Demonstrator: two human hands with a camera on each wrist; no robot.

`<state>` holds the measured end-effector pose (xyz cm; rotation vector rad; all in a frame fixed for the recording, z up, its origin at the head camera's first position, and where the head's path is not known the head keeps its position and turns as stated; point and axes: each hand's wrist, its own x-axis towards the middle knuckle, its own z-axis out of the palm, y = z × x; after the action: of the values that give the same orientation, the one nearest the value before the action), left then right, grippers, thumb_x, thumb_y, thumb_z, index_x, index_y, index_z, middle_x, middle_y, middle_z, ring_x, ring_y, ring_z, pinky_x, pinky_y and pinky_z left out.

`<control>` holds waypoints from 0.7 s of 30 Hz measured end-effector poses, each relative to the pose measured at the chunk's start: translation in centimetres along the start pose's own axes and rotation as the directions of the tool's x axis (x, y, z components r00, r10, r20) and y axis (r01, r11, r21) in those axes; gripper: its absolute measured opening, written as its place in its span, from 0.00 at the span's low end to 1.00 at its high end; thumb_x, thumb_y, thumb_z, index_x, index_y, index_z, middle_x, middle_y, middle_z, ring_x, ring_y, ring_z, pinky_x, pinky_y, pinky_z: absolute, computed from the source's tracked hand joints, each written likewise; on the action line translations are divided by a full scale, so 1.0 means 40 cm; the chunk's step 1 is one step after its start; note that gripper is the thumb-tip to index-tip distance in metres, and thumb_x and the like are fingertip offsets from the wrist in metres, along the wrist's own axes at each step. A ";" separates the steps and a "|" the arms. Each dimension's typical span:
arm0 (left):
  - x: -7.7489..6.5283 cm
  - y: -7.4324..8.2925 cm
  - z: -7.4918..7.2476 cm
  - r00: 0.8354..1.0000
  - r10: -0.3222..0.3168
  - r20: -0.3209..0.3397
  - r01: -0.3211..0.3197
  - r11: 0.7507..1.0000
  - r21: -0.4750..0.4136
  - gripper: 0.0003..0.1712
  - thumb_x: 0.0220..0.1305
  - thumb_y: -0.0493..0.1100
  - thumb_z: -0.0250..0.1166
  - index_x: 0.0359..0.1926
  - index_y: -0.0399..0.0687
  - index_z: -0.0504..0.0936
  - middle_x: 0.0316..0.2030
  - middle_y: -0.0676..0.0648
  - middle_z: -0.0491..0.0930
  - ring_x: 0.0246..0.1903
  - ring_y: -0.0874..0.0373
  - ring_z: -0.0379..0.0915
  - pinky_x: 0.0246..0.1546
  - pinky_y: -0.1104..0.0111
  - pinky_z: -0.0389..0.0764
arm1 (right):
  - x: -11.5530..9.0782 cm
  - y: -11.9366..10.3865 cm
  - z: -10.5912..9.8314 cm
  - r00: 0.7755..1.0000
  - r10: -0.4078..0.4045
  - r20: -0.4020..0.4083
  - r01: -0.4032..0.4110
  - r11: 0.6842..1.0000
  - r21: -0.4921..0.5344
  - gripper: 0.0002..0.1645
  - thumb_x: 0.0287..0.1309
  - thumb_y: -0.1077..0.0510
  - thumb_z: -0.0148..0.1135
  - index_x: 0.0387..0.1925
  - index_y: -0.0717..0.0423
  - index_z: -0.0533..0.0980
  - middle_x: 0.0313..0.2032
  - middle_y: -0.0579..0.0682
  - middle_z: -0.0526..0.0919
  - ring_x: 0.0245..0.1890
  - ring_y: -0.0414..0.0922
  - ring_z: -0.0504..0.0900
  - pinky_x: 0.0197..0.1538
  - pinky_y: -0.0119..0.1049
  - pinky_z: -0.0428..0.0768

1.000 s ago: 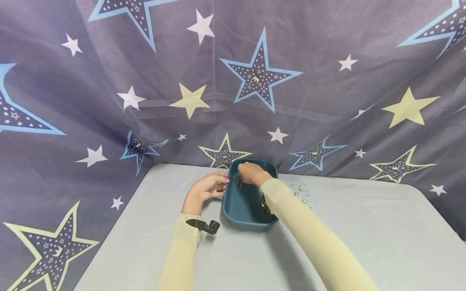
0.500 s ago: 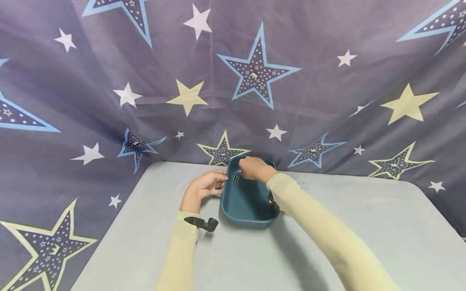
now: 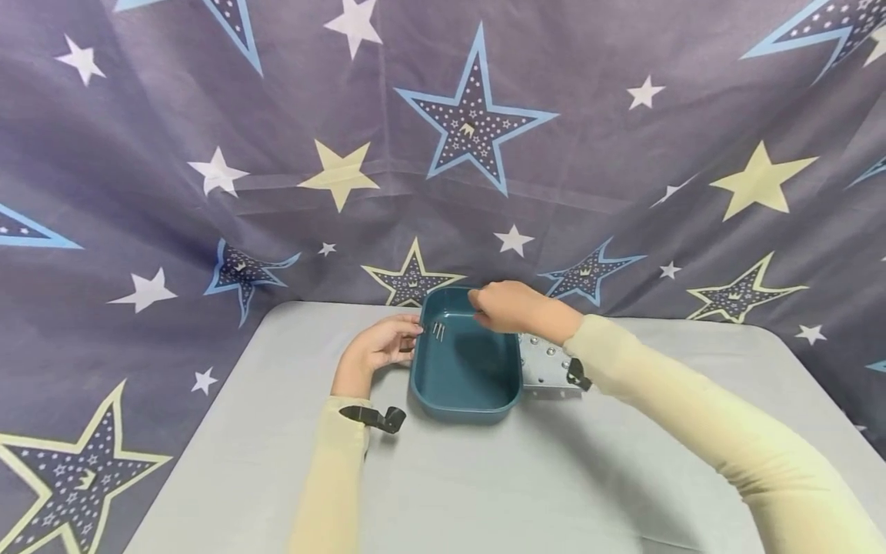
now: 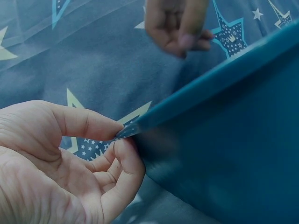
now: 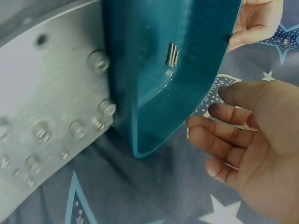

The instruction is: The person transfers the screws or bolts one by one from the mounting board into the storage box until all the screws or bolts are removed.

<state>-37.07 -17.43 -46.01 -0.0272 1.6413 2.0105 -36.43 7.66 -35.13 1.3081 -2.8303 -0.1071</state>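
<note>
A dark teal plastic bin (image 3: 465, 377) stands on the table. My left hand (image 3: 379, 344) pinches its left rim near the far corner, with thumb and fingertips meeting at the edge in the left wrist view. Inside the bin, by its left wall, lies a small cluster of slim silver screws (image 5: 172, 55). My right hand (image 3: 515, 306) is raised over the bin's far right corner. In the right wrist view its fingers (image 5: 224, 135) are loosely bent, apart from the bin, and hold nothing.
To the right of the bin is a silver metal plate (image 3: 543, 369) with several bolts and holes, partly hidden by the right forearm. Behind the grey table (image 3: 415, 477) hangs a star-patterned cloth (image 3: 595, 185). Each wrist wears a black camera strap.
My right hand has come up out of the bin and moved right, uncovering the screws and more of the metal plate. The left hand stays at the rim.
</note>
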 end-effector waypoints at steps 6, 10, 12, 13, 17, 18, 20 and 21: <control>-0.001 0.001 0.000 1.000 -0.002 -0.001 0.002 1.000 0.010 0.06 0.72 0.31 0.51 0.44 0.46 0.70 0.26 0.56 0.77 0.26 0.65 0.73 0.31 0.72 0.78 | -0.067 0.023 -0.012 1.000 0.011 -0.007 -0.012 1.000 -0.029 0.07 0.68 0.57 0.63 0.35 0.56 0.76 0.22 0.47 0.75 0.20 0.40 0.68 0.25 0.32 0.66; -0.005 0.003 0.003 1.000 0.000 -0.010 0.000 1.000 0.018 0.07 0.72 0.31 0.51 0.45 0.46 0.69 0.27 0.56 0.77 0.27 0.65 0.73 0.31 0.72 0.78 | -0.114 0.041 -0.014 0.999 0.036 -0.007 -0.036 0.999 -0.027 0.09 0.67 0.58 0.63 0.32 0.55 0.74 0.21 0.47 0.73 0.20 0.40 0.67 0.24 0.31 0.65; -0.006 0.002 0.003 1.000 0.000 -0.017 0.000 1.000 0.022 0.07 0.71 0.31 0.52 0.46 0.46 0.69 0.27 0.56 0.77 0.27 0.65 0.73 0.31 0.72 0.78 | -0.136 0.051 -0.010 0.998 0.059 0.001 -0.059 0.998 -0.028 0.08 0.67 0.59 0.63 0.32 0.56 0.74 0.21 0.47 0.74 0.20 0.40 0.68 0.24 0.32 0.66; -0.006 0.002 0.002 1.000 0.000 -0.020 0.001 1.000 0.023 0.08 0.71 0.31 0.52 0.46 0.46 0.69 0.27 0.56 0.77 0.27 0.65 0.73 0.31 0.72 0.78 | -0.147 0.056 -0.008 0.998 0.069 0.008 -0.068 0.997 -0.024 0.07 0.67 0.59 0.62 0.32 0.56 0.74 0.21 0.47 0.74 0.19 0.40 0.68 0.24 0.32 0.66; -0.005 0.003 0.003 1.000 0.000 -0.024 0.000 1.000 0.026 0.08 0.71 0.31 0.52 0.48 0.45 0.69 0.27 0.56 0.77 0.27 0.65 0.74 0.32 0.72 0.79 | -0.189 0.076 0.004 0.995 0.092 0.025 -0.092 0.995 -0.030 0.08 0.67 0.60 0.62 0.31 0.55 0.74 0.20 0.46 0.75 0.18 0.39 0.68 0.23 0.32 0.69; -0.005 0.005 0.005 1.000 0.000 -0.022 0.001 1.000 0.027 0.08 0.72 0.31 0.52 0.48 0.45 0.69 0.27 0.56 0.77 0.27 0.65 0.74 0.32 0.71 0.79 | -0.198 0.081 0.007 0.995 0.092 0.024 -0.091 0.995 -0.031 0.07 0.66 0.60 0.62 0.31 0.55 0.74 0.20 0.46 0.75 0.18 0.39 0.68 0.23 0.32 0.69; -0.003 0.006 0.005 1.000 0.002 -0.014 -0.002 1.000 0.030 0.08 0.72 0.31 0.52 0.48 0.44 0.70 0.28 0.56 0.77 0.27 0.65 0.74 0.32 0.71 0.79 | -0.216 0.091 0.012 0.995 0.093 0.021 -0.092 0.995 -0.038 0.07 0.66 0.60 0.62 0.32 0.56 0.75 0.20 0.46 0.75 0.18 0.39 0.69 0.23 0.32 0.71; -0.002 0.006 0.005 1.000 0.001 -0.013 -0.001 1.000 0.031 0.08 0.72 0.31 0.52 0.48 0.44 0.70 0.28 0.56 0.77 0.27 0.65 0.74 0.32 0.71 0.79 | -0.225 0.095 0.015 0.995 0.097 0.022 -0.096 0.995 -0.038 0.06 0.66 0.61 0.62 0.32 0.56 0.75 0.21 0.45 0.75 0.18 0.38 0.69 0.24 0.32 0.72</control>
<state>-37.03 -17.30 -45.73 -0.0288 1.6808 1.9892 -33.54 16.99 -35.38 1.1685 -2.8903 -0.1735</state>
